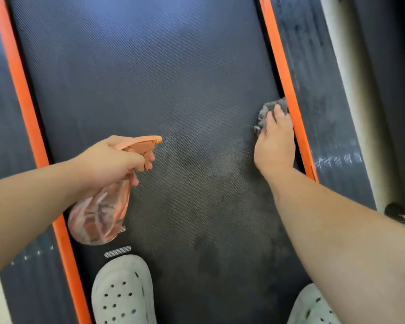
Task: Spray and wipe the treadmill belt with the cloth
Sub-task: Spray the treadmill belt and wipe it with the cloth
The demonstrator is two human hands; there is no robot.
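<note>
The dark textured treadmill belt (150, 78) fills the middle of the view, with a damp, speckled patch around its centre. My left hand (112, 160) grips an orange see-through spray bottle (98, 213) by its neck, fingers curled on the trigger, nozzle pointing right over the belt. My right hand (275, 141) lies flat with straight fingers on a grey cloth (265, 111), pressing it onto the belt at its right edge, against the orange strip.
Orange strips (24, 94) run along both belt edges, with dark ribbed side rails (323, 108) outside them. Two pale perforated clogs (123, 293) stand on the belt's near end. A light wall or frame (344, 66) runs on the right.
</note>
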